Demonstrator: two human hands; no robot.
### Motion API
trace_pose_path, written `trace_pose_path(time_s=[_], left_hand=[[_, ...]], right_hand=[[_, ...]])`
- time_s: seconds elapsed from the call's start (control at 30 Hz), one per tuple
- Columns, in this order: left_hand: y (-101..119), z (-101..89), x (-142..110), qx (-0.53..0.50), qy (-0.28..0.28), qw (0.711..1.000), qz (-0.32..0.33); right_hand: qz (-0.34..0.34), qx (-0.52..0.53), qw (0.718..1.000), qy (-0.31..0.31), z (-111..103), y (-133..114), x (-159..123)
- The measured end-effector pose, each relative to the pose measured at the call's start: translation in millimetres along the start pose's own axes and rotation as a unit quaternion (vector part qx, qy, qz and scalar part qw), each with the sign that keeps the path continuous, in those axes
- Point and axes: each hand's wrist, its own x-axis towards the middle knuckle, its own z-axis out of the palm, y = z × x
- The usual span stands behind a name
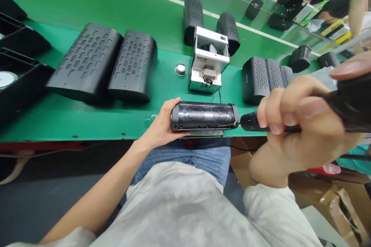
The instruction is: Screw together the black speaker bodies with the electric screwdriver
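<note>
Blurred lettering on white screw feeder

A green-topped workbench ran across the frame, and two large black perforated speaker housings were laid on it left of centre, beside black plastic trays at the far left. A white-and-silver screw feeder was set at upper centre, flanked by two upright housings, with a small round metal part just left of it. Three more housings were grouped to the right.
</note>
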Motion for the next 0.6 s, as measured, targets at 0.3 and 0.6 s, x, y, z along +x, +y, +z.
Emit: trace_pose_path(time_s=[0.3,0.6], left_hand=[[8.5,-5.5,0.6,-0.009,-0.008,1.0,0.022],[12.7,-8.2,1.6,-0.009,-0.012,1.0,0.019]], right_hand=[[0.0,0.063,0.998,-0.029,-8.4,47.6,-22.9],[0.005,0.059,0.998,-0.018,-13.8,50.0,-32.4]])
